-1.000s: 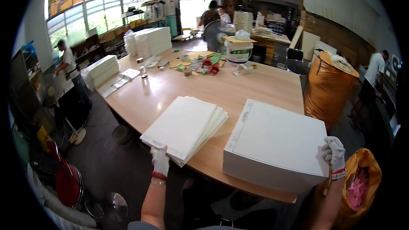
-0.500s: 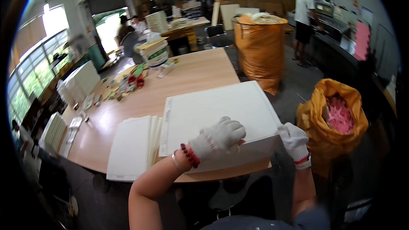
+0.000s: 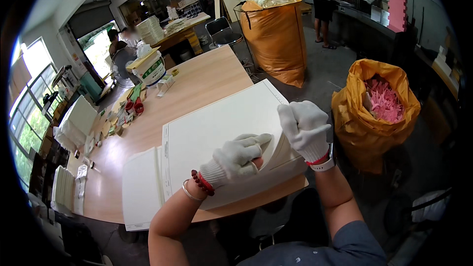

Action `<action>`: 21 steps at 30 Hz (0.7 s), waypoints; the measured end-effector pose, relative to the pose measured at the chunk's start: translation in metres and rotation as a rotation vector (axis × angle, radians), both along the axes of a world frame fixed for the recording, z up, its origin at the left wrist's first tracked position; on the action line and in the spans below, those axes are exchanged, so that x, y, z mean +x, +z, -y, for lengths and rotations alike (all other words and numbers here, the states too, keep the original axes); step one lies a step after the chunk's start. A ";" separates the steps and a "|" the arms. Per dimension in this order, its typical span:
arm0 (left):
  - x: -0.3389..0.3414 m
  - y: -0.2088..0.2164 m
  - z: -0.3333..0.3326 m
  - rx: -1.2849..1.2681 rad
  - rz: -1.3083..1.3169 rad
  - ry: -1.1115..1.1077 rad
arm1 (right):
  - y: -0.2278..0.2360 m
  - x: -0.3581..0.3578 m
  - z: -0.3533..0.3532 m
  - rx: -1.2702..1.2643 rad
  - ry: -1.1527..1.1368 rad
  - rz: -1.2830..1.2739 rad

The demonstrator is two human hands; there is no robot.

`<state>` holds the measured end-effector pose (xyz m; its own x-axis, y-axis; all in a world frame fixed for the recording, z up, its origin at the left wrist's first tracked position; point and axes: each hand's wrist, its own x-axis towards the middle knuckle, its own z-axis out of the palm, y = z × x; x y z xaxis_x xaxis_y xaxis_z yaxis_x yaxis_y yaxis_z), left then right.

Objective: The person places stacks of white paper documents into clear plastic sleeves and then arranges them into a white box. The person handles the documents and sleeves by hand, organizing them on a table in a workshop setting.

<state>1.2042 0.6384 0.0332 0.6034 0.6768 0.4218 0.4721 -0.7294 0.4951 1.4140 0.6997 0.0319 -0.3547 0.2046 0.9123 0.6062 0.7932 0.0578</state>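
Note:
A thick stack of large white paper sheets (image 3: pixel 217 118) lies near the table's front right edge. My left hand (image 3: pixel 236 158), in a white knitted glove, rests on the stack near its front edge, fingers stretched out and a bare fingertip showing. At the near right corner, several top sheets bend upward in a curve. My right hand (image 3: pixel 306 129), also gloved, is closed at that lifted corner with the sheet edges at its fingers; its exact grip is partly hidden. A lower pile of white sheets (image 3: pixel 141 187) lies just left of the stack.
On the wooden table (image 3: pixel 207 79) are a white bucket (image 3: pixel 149 69), scattered scraps and more paper piles at the left. An orange sack with pink shreds (image 3: pixel 377 118) stands at the right, a taller orange sack (image 3: pixel 273 39) behind. A person (image 3: pixel 322 5) stands at a machine.
My right hand has come up and inward from the stack's right side, and the sheets' near right corner now curls up. My left hand stays on the stack. The view has shifted.

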 end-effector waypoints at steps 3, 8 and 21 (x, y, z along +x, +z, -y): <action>-0.001 0.007 0.003 -0.121 0.021 0.065 | -0.003 0.002 0.000 -0.002 -0.017 -0.058; 0.001 0.017 0.010 -0.249 -0.022 0.172 | -0.015 0.006 -0.004 0.042 -0.075 -0.106; -0.008 0.020 0.011 -0.080 -0.183 0.106 | -0.003 0.005 0.004 -0.111 0.117 -0.197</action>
